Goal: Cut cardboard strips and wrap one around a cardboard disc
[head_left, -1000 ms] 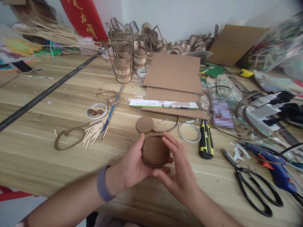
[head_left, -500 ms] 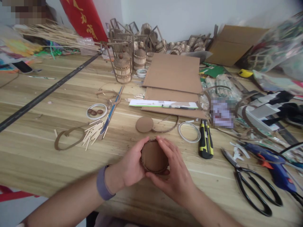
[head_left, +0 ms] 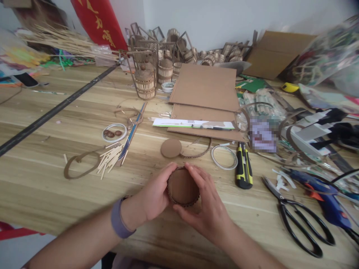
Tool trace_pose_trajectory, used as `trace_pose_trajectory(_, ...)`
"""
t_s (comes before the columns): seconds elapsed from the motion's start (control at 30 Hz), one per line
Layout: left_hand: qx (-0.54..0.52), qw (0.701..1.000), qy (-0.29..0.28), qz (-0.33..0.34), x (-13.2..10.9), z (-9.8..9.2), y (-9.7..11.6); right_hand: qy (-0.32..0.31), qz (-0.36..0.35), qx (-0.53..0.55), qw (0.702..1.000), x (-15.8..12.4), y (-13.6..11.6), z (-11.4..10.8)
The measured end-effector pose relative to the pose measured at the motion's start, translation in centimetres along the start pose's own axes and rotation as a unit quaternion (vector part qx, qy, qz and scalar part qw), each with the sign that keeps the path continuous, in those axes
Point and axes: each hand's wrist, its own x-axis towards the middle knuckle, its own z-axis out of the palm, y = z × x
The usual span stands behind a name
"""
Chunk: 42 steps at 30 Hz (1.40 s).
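Note:
Between my two hands is a round cardboard disc [head_left: 183, 186] with a corrugated strip round its rim, like a shallow dish. My left hand [head_left: 157, 194] grips its left side, the fingers mostly hidden beneath. On the right edge my right hand [head_left: 206, 201] is closed round it, fingertips at the top and thumb at the bottom. Just beyond lies a plain cardboard disc [head_left: 171, 148], with a curved corrugated strip [head_left: 200, 154] beside it. A roll of double-sided tape [head_left: 212, 157] and a yellow-black utility knife [head_left: 244, 168] lie to the right.
Black-handled scissors [head_left: 301, 220] and a blue glue gun [head_left: 328, 201] lie at the right. Thin wooden sticks [head_left: 110, 158] and a tape ring [head_left: 103, 134] holding brown beads are at the left. Cardboard sheets [head_left: 204, 86] and small stick-sided buckets [head_left: 145, 84] stand behind.
Both hands keep hold of the rimmed disc in nearly the same place. My left wrist has shifted very slightly to the left.

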Motion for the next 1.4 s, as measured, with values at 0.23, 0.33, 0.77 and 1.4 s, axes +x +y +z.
trace_pose_trajectory(0.23, 0.046, 0.996, 0.0, 0.081, -0.3, 0.1, 0.1, 0.031, -0.023, -0.036, 0.999, -0.1, 0.5, 0.1)
trace_pose_trajectory(0.33, 0.063, 0.994, 0.025, 0.089, -0.2, 0.1, -0.1, 0.021, -0.035, -0.043, 0.998, -0.3, 0.5, 0.4)
trace_pose_trajectory(0.77, 0.037, 0.993, 0.089, 0.069, -0.3, 0.8, -0.4, 0.026, -0.035, -0.063, 0.997, -0.5, -0.5, 1.2)
trace_pose_trajectory(1.4, 0.175, 0.979, 0.058, 0.083, -0.1, -0.1, -0.2, 0.066, 0.066, 0.03, 0.995, 0.0, 1.1, -0.6)
